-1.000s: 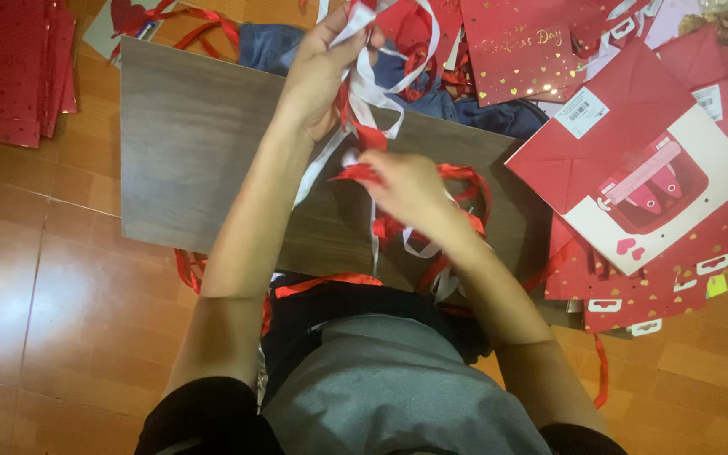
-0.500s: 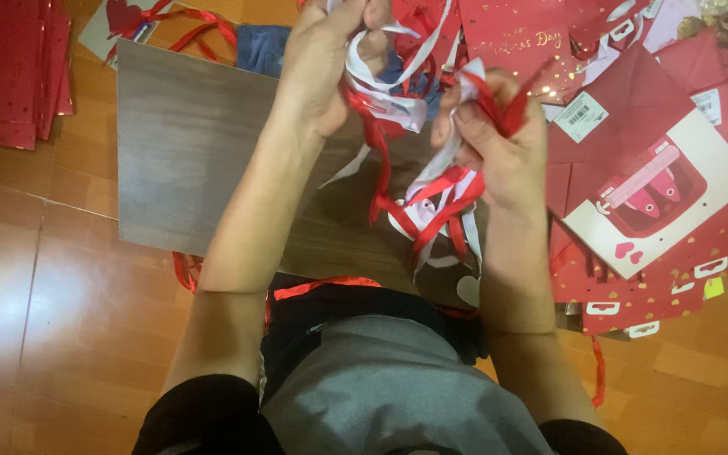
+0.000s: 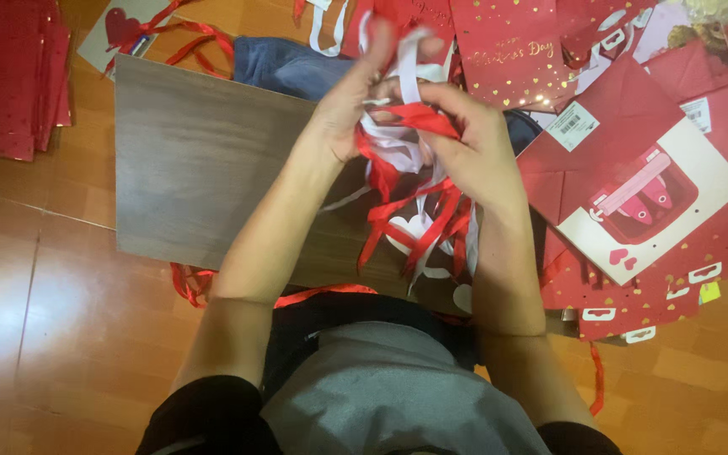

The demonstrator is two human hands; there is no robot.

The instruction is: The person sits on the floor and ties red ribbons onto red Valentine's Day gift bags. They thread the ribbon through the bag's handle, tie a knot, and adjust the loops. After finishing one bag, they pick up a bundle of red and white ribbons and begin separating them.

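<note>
Both hands are raised together over a grey-brown board [image 3: 195, 168]. My left hand [image 3: 351, 105] grips the top of a tangled bunch of red and white ribbons [image 3: 414, 211]. My right hand [image 3: 469, 147] pinches red strands of the same bunch just beside it. Loose ribbon ends and small white heart-shaped tags hang down from the hands onto the board.
Red gift bags with gold hearts [image 3: 634, 177] lie piled at the right, one with a white panel. A stack of red bags [image 3: 10, 76] sits at the far left. Blue denim cloth [image 3: 284, 67] lies behind the board. Red ribbons [image 3: 191, 286] trail on the wooden floor.
My right hand rose from the board with ribbons and joined my left hand at the bunch. Both hands have drawn closer together, with the ribbons gathered between them.
</note>
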